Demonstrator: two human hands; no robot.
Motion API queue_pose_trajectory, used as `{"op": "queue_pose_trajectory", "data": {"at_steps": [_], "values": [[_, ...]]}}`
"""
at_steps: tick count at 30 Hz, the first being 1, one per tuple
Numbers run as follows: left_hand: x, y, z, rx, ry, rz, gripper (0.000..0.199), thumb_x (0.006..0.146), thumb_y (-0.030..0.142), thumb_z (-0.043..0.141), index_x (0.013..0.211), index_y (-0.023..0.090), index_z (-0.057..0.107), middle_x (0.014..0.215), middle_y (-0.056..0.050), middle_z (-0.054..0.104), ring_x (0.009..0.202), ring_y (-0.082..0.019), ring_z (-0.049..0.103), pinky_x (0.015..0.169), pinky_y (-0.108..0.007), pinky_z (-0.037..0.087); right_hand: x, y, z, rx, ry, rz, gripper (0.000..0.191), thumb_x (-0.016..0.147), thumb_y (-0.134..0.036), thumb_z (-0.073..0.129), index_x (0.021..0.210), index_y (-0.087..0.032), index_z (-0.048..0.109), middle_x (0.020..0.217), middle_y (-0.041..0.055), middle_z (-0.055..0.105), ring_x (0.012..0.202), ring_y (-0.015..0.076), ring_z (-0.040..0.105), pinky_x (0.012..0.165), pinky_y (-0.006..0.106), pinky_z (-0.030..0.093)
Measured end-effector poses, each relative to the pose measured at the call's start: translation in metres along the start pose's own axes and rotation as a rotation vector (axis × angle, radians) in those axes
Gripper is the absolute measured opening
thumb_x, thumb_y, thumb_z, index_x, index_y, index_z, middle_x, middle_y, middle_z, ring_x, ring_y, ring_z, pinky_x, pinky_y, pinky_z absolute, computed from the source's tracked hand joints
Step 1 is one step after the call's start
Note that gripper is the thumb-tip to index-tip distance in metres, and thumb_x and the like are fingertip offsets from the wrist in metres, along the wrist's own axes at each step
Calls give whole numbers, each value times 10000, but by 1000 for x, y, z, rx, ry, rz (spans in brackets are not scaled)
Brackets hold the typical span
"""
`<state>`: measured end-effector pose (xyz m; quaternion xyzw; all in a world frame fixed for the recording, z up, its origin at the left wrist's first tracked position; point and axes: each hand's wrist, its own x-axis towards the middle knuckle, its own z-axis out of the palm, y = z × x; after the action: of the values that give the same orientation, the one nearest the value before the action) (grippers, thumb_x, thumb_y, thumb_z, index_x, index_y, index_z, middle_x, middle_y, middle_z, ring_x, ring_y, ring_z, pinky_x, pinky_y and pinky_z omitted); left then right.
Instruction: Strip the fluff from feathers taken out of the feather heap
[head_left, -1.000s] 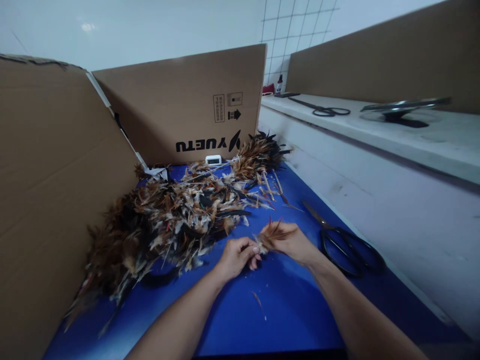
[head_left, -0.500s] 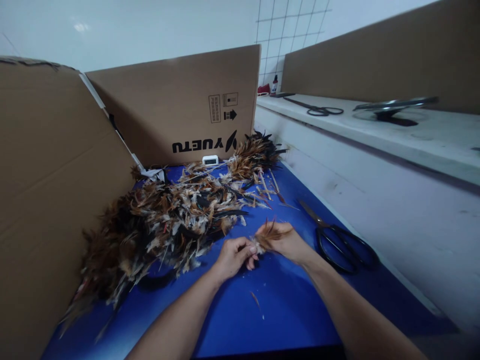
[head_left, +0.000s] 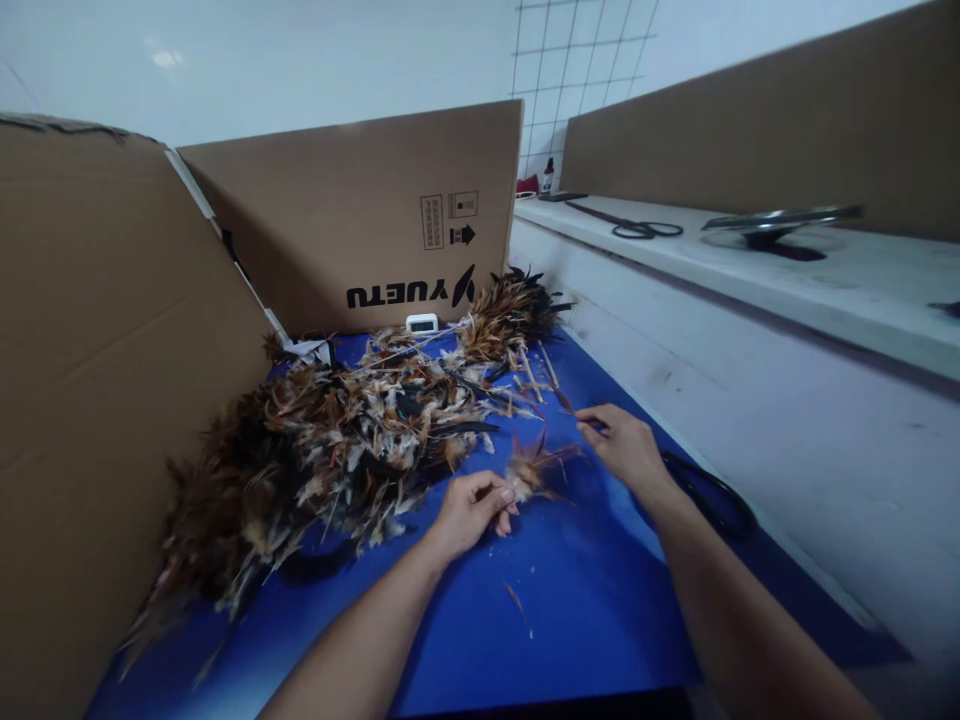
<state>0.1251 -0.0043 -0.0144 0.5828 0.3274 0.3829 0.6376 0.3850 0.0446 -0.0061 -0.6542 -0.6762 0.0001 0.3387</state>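
Near the middle of the blue table my left hand [head_left: 472, 515] is closed, pinching a small bunch of brown feathers [head_left: 531, 472] by its pale fluffy base. The tips of the bunch fan out to the right. My right hand [head_left: 622, 445] is farther off to the right, thumb and fingers pinched on the end of a single thin brown feather [head_left: 562, 398]. Large black-handled scissors [head_left: 724, 500] lie under and beside my right wrist, their blades hidden by the arm. A big heap of loose brown, black and white feathers [head_left: 360, 430] spreads to the left.
Bundled feathers [head_left: 510, 305] lie at the back, near a small white digital display [head_left: 421, 323]. Cardboard walls [head_left: 300, 220] stand behind and at left. On the white ledge [head_left: 847, 285] at right rest another pair of scissors [head_left: 645, 229] and a shiny round object [head_left: 784, 218].
My right hand has let go of the feather bunch and moved right and away from me to the single brown feather. The bunch stays in my left hand, its tips now spread.
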Motion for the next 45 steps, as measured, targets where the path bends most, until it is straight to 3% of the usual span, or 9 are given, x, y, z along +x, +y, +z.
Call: {"op": "queue_pose_trajectory", "data": {"at_steps": [3,9,16,21,25,28,31,36,45], "values": [[0,0,0,-1,11,-2,352,777,462,580,691,121,597,479,5,565,402,-82,499,445,-195,408,14,23,-1,-278,-85,-50,223,775,-189,500,944,-164,644,954,88,673,906,231,595,817,341,452],[1,1,0,-31,20,-9,359,769,469,586,686,120,595,472,4,558,397,-80,495,441,-193,408,34,33,-1,-364,-238,-132,213,695,-101,546,874,-174,638,878,85,682,841,231,581,748,319,422],[2,-3,0,-61,38,-6,356,767,467,588,690,119,598,468,3,564,389,-81,491,433,-197,405,46,28,8,-255,-273,-125,169,693,-63,496,802,-160,580,791,116,662,810,239,576,743,329,400],[2,-2,0,-93,44,-6,342,773,450,587,690,118,596,463,2,561,388,-80,491,432,-195,408,44,23,10,-6,-217,-11,196,705,-134,503,896,-170,520,679,42,625,631,179,603,621,290,456],[3,2,0,-121,84,-6,339,760,445,605,675,118,589,456,3,560,379,-79,486,425,-194,398,34,1,4,324,-169,115,176,769,-279,513,912,-191,461,682,9,618,608,151,632,585,280,501],[4,4,0,-152,127,-5,342,744,446,622,662,117,582,458,4,561,368,-74,478,424,-197,400,22,-26,-6,923,-175,362,360,612,-345,723,855,-200,500,671,-24,601,638,155,640,618,289,519],[4,6,0,-199,158,-11,352,717,456,645,657,117,574,486,-4,577,372,-79,487,415,-205,409,10,-51,-16,1154,-199,482,444,495,-282,822,838,-195,553,738,-11,635,692,147,645,634,257,516],[6,5,0,-212,190,-7,371,717,468,640,654,108,575,453,-2,556,374,-83,489,415,-207,416,-4,-73,-22,1203,-230,488,449,502,-258,833,877,-184,597,814,32,684,755,171,658,674,278,531],[7,0,2,-158,250,-8,367,736,489,602,674,133,536,498,9,566,365,-76,474,402,-204,410,-34,-118,-25,1075,18,298,334,600,-322,783,825,-190,576,720,27,662,710,215,677,568,315,570]]}}
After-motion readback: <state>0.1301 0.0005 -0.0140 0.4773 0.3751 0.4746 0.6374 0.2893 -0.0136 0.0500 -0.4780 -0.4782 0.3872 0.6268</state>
